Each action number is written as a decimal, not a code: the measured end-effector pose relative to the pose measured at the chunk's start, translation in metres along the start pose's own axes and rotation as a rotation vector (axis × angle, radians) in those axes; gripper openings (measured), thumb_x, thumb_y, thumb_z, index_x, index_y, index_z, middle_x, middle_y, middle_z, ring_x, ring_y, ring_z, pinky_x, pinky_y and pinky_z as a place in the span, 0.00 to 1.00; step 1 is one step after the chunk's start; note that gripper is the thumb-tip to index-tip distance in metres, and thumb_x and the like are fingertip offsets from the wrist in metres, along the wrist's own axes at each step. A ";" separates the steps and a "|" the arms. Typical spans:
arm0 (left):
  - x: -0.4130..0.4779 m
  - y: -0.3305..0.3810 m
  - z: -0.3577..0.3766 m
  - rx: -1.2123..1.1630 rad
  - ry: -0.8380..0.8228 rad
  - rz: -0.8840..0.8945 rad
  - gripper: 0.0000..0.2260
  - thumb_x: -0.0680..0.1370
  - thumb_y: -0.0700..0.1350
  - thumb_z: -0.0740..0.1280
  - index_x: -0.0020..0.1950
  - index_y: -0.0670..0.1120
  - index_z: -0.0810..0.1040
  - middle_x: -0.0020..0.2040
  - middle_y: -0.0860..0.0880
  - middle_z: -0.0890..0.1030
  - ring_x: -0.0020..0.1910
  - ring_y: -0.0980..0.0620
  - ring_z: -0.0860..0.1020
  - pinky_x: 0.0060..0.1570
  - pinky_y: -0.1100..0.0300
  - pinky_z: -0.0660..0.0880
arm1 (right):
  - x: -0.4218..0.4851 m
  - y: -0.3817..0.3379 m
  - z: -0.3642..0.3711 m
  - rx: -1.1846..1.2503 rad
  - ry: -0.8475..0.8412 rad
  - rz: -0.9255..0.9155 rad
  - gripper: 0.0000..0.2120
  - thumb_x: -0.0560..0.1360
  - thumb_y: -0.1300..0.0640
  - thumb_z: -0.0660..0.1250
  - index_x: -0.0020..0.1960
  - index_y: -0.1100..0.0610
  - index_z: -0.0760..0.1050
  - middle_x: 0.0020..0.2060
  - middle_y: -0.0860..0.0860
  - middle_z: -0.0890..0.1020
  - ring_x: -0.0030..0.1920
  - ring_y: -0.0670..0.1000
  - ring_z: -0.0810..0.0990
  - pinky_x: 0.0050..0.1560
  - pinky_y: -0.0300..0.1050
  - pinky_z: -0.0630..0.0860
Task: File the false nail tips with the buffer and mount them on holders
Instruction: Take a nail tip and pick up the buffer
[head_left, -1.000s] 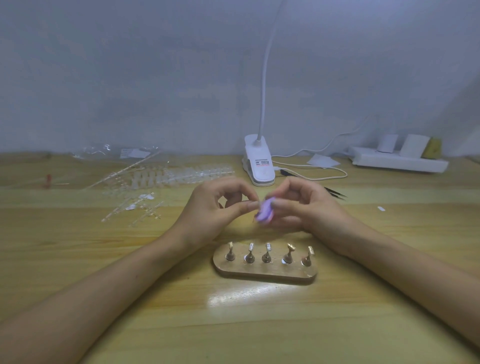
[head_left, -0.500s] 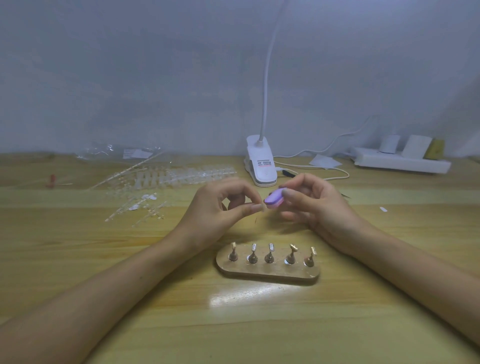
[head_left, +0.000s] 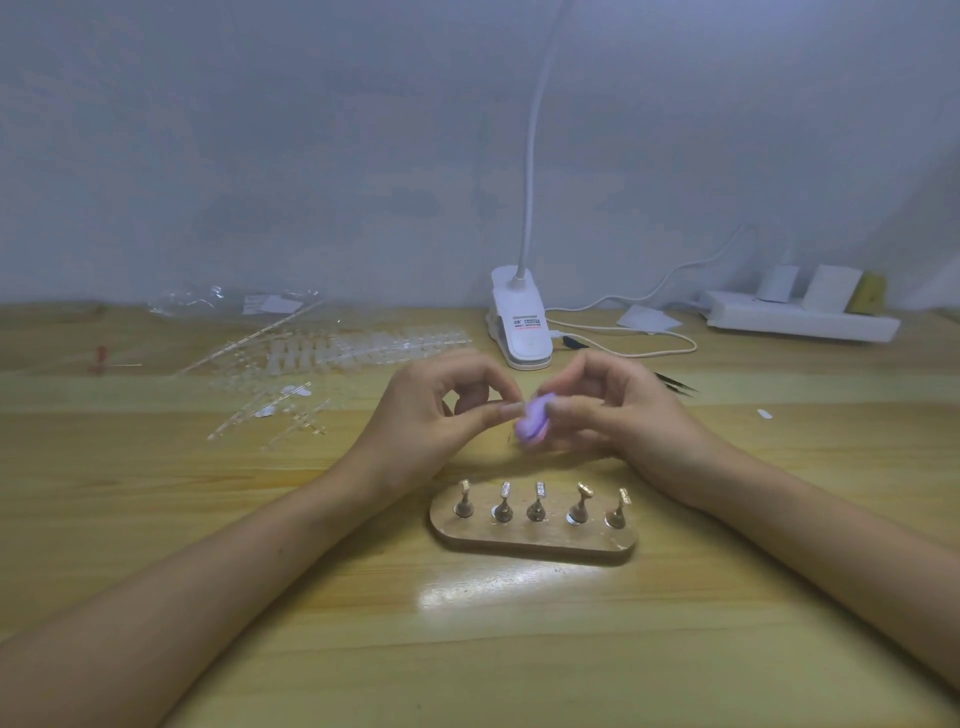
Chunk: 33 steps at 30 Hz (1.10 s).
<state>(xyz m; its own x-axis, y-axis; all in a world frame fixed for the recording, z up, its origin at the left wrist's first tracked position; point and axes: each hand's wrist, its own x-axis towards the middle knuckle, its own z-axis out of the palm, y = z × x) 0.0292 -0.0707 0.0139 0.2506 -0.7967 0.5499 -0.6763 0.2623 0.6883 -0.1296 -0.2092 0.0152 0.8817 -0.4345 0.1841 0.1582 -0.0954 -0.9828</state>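
The bench (head_left: 519, 649) was pale wood, smooth and glossy where light pooled. The holder base (head_left: 530, 545) looked like darker wood, its pegs (head_left: 536, 504) shiny metal. The nail tips (head_left: 363, 348) were clear plastic, the lamp clip (head_left: 522, 327) white plastic.

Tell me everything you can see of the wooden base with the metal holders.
The wooden base is a flat oblong slab with rounded ends, brown, lying on the table. Five small metal-looking holders stand on it in one row, their tops tilted. It lies nearer than the left hand and right hand; neither touches it.
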 end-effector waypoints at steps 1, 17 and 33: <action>0.000 0.000 0.000 0.008 -0.004 0.006 0.03 0.74 0.45 0.74 0.42 0.47 0.82 0.32 0.44 0.70 0.33 0.59 0.67 0.34 0.56 0.65 | 0.000 0.000 0.000 -0.029 -0.034 0.012 0.08 0.74 0.62 0.72 0.49 0.63 0.74 0.46 0.57 0.86 0.45 0.54 0.86 0.42 0.43 0.82; 0.001 0.003 0.001 0.026 0.016 0.029 0.03 0.73 0.43 0.74 0.42 0.45 0.82 0.30 0.49 0.69 0.32 0.61 0.67 0.35 0.70 0.63 | 0.002 0.000 0.000 -0.047 -0.046 0.025 0.08 0.73 0.60 0.71 0.48 0.61 0.75 0.47 0.60 0.85 0.47 0.58 0.86 0.47 0.48 0.83; 0.001 0.004 0.001 0.012 0.002 0.036 0.05 0.73 0.45 0.74 0.42 0.44 0.83 0.29 0.51 0.66 0.32 0.60 0.66 0.35 0.72 0.62 | 0.004 0.002 -0.004 0.026 0.028 0.006 0.10 0.72 0.60 0.71 0.49 0.62 0.72 0.44 0.61 0.85 0.46 0.57 0.86 0.47 0.46 0.82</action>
<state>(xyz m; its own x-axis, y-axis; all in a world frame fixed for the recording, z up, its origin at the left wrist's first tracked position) 0.0258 -0.0715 0.0168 0.2274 -0.7854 0.5757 -0.6930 0.2848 0.6623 -0.1276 -0.2144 0.0140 0.8697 -0.4601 0.1785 0.1648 -0.0700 -0.9838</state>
